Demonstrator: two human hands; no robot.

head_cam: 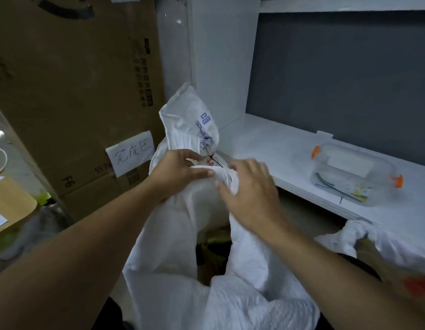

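Observation:
A big white woven sack stands in front of me, its neck gathered into pleats. The top flap with blue printed characters sticks up above the neck. A thin black tie runs across the gathered neck. My left hand grips the bunched neck from the left, thumb pressed along the pleats. My right hand lies over the neck from the right, fingers curled round the fabric. More white fabric spreads low in the view, over my lap.
A white desk with a dark back panel runs along the right; a clear plastic box with orange clips sits on it. Large cardboard boxes with a handwritten paper label stand on the left. Another white bundle hangs off the desk edge.

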